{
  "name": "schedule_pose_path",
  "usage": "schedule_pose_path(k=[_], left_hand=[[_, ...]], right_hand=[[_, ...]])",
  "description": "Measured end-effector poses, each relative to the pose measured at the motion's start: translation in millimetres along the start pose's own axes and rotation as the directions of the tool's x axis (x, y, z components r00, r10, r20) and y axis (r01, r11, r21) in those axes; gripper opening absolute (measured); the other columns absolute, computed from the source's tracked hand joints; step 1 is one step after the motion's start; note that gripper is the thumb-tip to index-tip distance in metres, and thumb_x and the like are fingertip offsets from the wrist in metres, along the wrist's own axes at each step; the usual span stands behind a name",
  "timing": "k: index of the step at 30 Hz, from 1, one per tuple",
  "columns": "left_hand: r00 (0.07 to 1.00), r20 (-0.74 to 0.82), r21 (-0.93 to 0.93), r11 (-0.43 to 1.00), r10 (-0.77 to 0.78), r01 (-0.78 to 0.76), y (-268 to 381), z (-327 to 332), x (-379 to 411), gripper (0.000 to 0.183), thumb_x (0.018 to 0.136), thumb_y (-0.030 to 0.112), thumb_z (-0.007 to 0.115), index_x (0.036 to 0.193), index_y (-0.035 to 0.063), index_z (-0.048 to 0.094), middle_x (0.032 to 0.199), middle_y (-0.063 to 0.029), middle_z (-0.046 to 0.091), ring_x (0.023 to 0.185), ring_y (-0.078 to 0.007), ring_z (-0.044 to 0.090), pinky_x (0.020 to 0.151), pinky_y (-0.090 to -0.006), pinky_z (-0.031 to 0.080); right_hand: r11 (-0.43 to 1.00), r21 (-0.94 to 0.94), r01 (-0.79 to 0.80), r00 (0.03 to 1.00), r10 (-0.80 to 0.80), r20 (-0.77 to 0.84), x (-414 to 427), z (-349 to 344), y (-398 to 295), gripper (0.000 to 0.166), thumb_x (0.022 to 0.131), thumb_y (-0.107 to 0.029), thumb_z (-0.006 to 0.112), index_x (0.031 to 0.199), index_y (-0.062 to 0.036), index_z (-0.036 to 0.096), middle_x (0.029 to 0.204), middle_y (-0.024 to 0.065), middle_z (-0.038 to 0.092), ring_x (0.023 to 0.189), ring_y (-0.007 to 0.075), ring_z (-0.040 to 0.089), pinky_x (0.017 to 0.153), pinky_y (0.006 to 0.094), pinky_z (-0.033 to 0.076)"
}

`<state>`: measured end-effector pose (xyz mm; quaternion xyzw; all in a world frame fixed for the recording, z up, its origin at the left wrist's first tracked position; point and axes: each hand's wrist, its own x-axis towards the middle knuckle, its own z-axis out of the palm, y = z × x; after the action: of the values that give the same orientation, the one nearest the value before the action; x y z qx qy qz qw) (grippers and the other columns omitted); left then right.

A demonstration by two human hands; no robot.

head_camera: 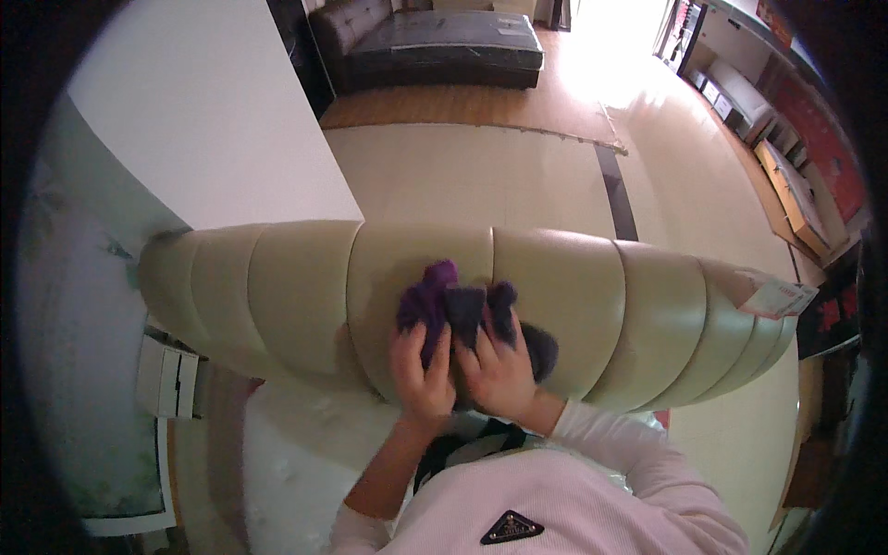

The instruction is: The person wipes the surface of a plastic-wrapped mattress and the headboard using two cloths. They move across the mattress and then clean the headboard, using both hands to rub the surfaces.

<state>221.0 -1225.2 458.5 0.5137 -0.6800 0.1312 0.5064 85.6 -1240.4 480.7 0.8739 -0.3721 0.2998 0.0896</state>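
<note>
A padded headboard (pixel 555 291) in olive-beige leather, or something like it, spans the view in front of me, with vertical seams along its rounded top. My left hand (pixel 422 374) holds a purple cloth (pixel 431 298) against it, near the middle. Beside it, my right hand (pixel 501 374) has its fingers in a dark grey cloth (pixel 540 350), pressed to the same panel. Folds of cloth cover the fingertips of both hands. Whether these are two cloths or one piece, I cannot tell.
A paper tag (pixel 777 295) lies on the headboard's right end. Below it on the left is a plastic-covered mattress (pixel 298 458), with a white bedside cabinet (pixel 170 378) nearby. A white wall panel (pixel 229 118) stands behind. Another wrapped bed (pixel 444 48) is farther off.
</note>
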Motion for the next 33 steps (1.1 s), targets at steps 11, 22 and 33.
schedule_pose_path(k=[11, 22, 33], left_hand=[[0.977, 0.118, 0.076, 0.982, -0.179, 0.171, -48, 10, 112, 0.036, 0.078, -0.001, 0.061, 0.114, 0.0025, 0.066, 0.122, -0.0146, 0.057, 0.112, -0.0347, 0.053, 0.098, -0.0462, 0.043], [0.982, 0.136, -0.177, 0.979, 0.131, -0.106, 53, 46, 52, 0.036, 0.078, 0.005, 0.061, 0.113, 0.0062, 0.069, 0.121, -0.0133, 0.057, 0.109, -0.0336, 0.053, 0.098, -0.0470, 0.041], [0.950, 0.177, -0.399, 0.901, 0.257, -0.169, 134, 134, 99, 0.027, 0.078, 0.006, 0.063, 0.104, 0.0043, 0.071, 0.112, -0.0099, 0.060, 0.100, -0.0279, 0.056, 0.090, -0.0391, 0.047]], right_hand=[[0.992, 0.037, -0.117, 0.993, 0.116, 0.027, 114, 12, 20, 0.025, 0.080, -0.018, 0.058, 0.101, -0.0035, 0.061, 0.104, 0.0162, 0.060, 0.106, 0.0327, 0.057, 0.094, 0.0481, 0.043], [0.946, -0.145, -0.289, 0.955, 0.275, -0.110, -29, -40, 55, 0.040, 0.079, -0.018, 0.057, 0.117, -0.0074, 0.063, 0.125, 0.0217, 0.055, 0.128, 0.0382, 0.048, 0.096, 0.0546, 0.041], [0.697, -0.212, -0.685, 0.724, 0.617, -0.308, -45, -99, 202, 0.024, 0.082, -0.005, 0.056, 0.104, -0.0033, 0.064, 0.107, 0.0184, 0.064, 0.100, 0.0377, 0.059, 0.087, 0.0463, 0.048]])
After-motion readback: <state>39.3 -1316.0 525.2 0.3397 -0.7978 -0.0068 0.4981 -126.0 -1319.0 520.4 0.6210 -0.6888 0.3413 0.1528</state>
